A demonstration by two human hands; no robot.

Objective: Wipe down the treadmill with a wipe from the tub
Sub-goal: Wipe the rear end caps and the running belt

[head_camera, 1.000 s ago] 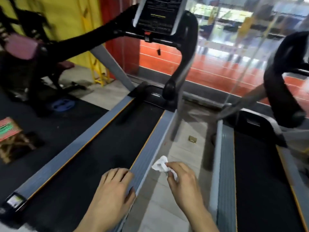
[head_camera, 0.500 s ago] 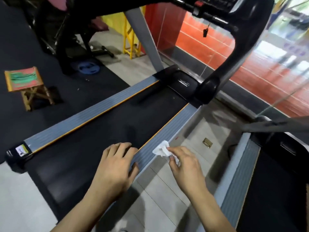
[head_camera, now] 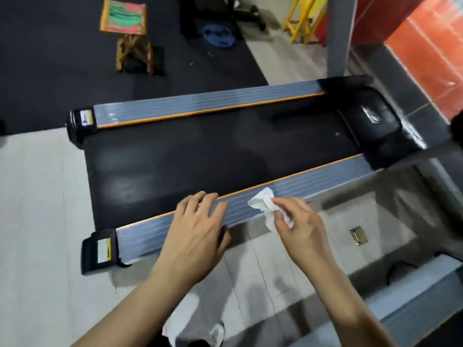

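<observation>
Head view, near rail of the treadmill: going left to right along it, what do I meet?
Black end cap → left hand resting flat on the grey rail → white wipe pinched by the right hand → black motor cover.

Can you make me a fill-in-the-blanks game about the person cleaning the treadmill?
1. The right hand pinches a crumpled wipe whose colour is ____.
2. The left hand rests flat on the grey side ____ of the treadmill.
3. The thin stripe between the rail and the black belt is ____.
4. The small folding stool stands on the ____ mat.

Missing words: white; rail; orange; black
</observation>
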